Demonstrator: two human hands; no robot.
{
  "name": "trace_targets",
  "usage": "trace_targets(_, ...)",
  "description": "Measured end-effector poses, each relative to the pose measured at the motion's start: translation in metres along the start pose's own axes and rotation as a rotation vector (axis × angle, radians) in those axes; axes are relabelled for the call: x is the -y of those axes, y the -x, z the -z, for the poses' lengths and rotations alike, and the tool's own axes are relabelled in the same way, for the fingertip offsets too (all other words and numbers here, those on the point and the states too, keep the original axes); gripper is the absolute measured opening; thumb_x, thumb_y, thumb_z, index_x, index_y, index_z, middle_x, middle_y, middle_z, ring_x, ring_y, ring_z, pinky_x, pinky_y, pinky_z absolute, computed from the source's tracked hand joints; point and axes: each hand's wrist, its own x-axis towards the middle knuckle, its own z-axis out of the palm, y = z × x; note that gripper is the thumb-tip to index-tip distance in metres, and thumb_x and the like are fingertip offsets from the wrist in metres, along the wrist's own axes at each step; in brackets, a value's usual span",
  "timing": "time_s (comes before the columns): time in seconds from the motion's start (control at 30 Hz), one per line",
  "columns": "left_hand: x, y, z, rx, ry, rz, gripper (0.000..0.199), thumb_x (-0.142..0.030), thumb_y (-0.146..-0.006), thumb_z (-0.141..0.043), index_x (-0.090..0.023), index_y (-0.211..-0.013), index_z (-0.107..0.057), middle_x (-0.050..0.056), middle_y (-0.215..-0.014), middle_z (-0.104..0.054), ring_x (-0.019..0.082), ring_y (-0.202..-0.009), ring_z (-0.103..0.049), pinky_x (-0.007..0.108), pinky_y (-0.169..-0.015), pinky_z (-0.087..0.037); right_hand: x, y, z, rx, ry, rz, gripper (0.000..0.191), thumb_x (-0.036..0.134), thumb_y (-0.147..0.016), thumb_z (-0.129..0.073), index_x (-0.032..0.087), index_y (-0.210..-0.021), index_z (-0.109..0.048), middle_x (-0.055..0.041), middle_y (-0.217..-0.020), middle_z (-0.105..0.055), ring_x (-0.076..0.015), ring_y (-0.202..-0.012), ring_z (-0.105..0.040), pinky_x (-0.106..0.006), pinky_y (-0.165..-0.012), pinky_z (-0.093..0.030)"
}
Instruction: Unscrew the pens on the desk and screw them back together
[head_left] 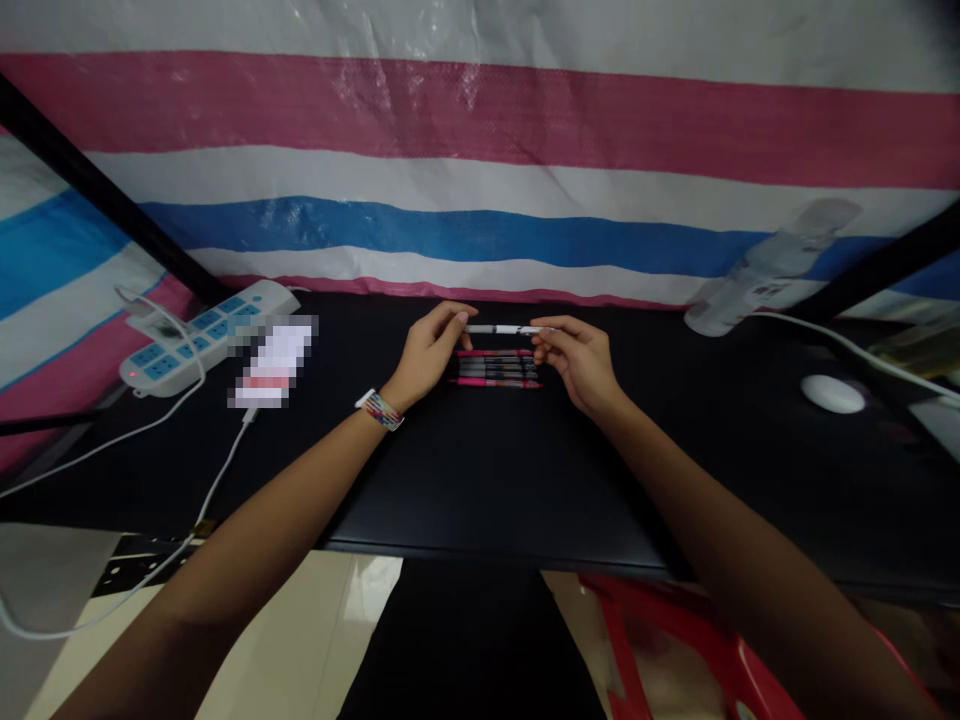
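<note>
Slim white cylindrical pen [504, 329], dark-banded, lay level, its ends pinched by left hand [442, 345] and right hand [574, 355].

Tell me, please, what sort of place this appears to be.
Probably a small desk nook in a home or dormitory: striped plastic sheeting hangs behind a black desk, which bears a power strip and a row of pens.

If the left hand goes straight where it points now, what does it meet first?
Past the white pen it holds, the left hand would probably meet the striped sheet behind the desk first, though depth is unclear.
</note>
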Motion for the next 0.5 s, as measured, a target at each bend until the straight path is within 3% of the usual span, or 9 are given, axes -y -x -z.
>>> trace_targets(0.07, 0.0007, -0.0005, 0.0, -0.012, 0.0, -0.027, 0.021, -0.025, -0.105, -0.07, -0.025, -0.126, -0.073, 0.002, -0.09, -0.077, 0.018, -0.086, -0.075, 0.035, -0.086, -0.058, -0.0002, 0.0, 0.0002, 0.0, 0.003, 0.001, 0.012, 0.028, -0.084, -0.082, 0.025, -0.094, -0.086, -0.0026, -0.082, -0.071, -0.0164, -0.068, -0.064, -0.04, -0.071, -0.061)
trace_targets(0.17, 0.0012, -0.0008, -0.0003, -0.028, -0.003, -0.069, 0.041, -0.018, -0.094, -0.081, -0.026, -0.133, -0.07, 0.006, -0.113, -0.08, 0.021, -0.109, -0.077, 0.035, -0.097, -0.059, 0.0001, 0.0001, 0.0001, -0.014, -0.005, -0.001, 0.012, 0.027, -0.083, -0.083, 0.025, -0.093, -0.086, -0.0029, -0.082, -0.071, -0.0159, -0.066, -0.064, -0.039, -0.071, -0.06)
trace_targets(0.27, 0.0008, -0.0004, -0.0007, -0.024, -0.011, -0.004, 0.02, -0.03, -0.107, -0.07, -0.025, -0.126, -0.072, 0.003, -0.092, -0.077, 0.019, -0.089, -0.076, 0.036, -0.09, -0.059, 0.0004, 0.0007, -0.0008, -0.011, -0.012, 0.003, 0.012, 0.027, -0.082, -0.083, 0.025, -0.093, -0.087, -0.0029, -0.082, -0.072, -0.0156, -0.067, -0.064, -0.038, -0.07, -0.06)
trace_targets(0.33, 0.0006, 0.0001, -0.0011, -0.02, -0.011, 0.014, 0.019, -0.031, -0.109, -0.066, -0.025, -0.126, -0.073, 0.001, -0.084, -0.074, 0.018, -0.08, -0.074, 0.036, -0.086, -0.059, 0.0002, 0.001, -0.0015, -0.005, -0.004, 0.01, 0.013, 0.027, -0.082, -0.083, 0.025, -0.094, -0.087, -0.0026, -0.082, -0.072, -0.0157, -0.067, -0.065, -0.038, -0.071, -0.06)
trace_targets(0.5, -0.0008, 0.0013, -0.0022, -0.024, -0.041, -0.061, 0.042, -0.016, -0.094, -0.079, -0.025, -0.133, -0.07, 0.006, -0.114, -0.081, 0.021, -0.112, -0.077, 0.037, -0.103, -0.059, -0.0005, 0.0009, -0.002, -0.031, -0.005, 0.001, 0.011, 0.025, -0.082, -0.082, 0.026, -0.092, -0.087, -0.0018, -0.081, -0.073, -0.0157, -0.067, -0.065, -0.037, -0.07, -0.062)
